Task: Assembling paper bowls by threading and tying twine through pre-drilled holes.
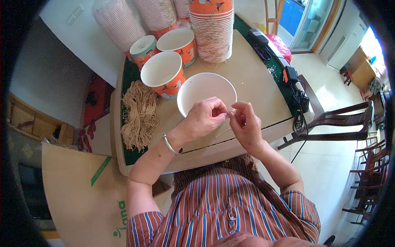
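Both my hands meet in a pinch at the right side of a white-lined paper bucket [205, 88] near the table's front edge. Between the fingertips of my left hand [205, 116] and my right hand [247, 126] is a thin pale string, partly hidden by the fingers. A loose length of string [223, 133] shows on the tabletop below them. Left of the bucket lies a bundle of beige strings [139, 115]. Behind it stand two orange paper buckets, one nearer [162, 72] and one farther [177, 41], both with their mouths up.
A tall stack of orange buckets [212, 37] stands at the back, beside plastic-wrapped stacks [119, 24] and a small teal-and-orange container [144, 49]. Black adapters [291, 74] and cables line the table's right edge. A cardboard box [78, 185] is at left, a dark chair [337, 123] at right.
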The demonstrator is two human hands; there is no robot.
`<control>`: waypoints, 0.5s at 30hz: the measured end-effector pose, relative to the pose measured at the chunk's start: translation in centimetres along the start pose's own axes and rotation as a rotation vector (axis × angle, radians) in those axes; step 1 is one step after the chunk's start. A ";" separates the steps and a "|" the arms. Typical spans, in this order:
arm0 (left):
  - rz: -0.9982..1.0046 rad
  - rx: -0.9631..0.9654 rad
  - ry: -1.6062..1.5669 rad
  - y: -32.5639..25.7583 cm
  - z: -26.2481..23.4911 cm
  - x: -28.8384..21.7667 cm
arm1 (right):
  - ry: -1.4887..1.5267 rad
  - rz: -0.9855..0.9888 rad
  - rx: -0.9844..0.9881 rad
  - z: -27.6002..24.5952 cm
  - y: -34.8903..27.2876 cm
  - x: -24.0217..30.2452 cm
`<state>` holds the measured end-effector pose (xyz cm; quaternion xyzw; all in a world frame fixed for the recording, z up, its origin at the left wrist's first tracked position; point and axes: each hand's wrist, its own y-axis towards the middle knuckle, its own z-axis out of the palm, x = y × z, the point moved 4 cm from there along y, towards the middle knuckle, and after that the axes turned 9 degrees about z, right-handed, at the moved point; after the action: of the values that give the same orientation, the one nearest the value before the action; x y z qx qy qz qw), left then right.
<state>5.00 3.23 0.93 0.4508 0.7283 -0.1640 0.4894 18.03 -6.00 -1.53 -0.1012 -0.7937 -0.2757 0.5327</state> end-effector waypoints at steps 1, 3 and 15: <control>-0.007 0.004 -0.002 0.0 0.0 0.1 | 0.000 0.000 0.000 0.0 0.0 0.0; -0.014 0.009 -0.005 0.0 0.0 0.2 | -0.062 -0.119 0.001 0.0 0.1 0.2; -0.006 -0.023 -0.029 0.1 -0.1 -0.1 | -0.169 -0.199 0.070 -0.3 0.3 0.4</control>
<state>5.03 3.28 1.07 0.4405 0.7245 -0.1637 0.5043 18.22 -5.91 -0.98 -0.0261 -0.8510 -0.2901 0.4370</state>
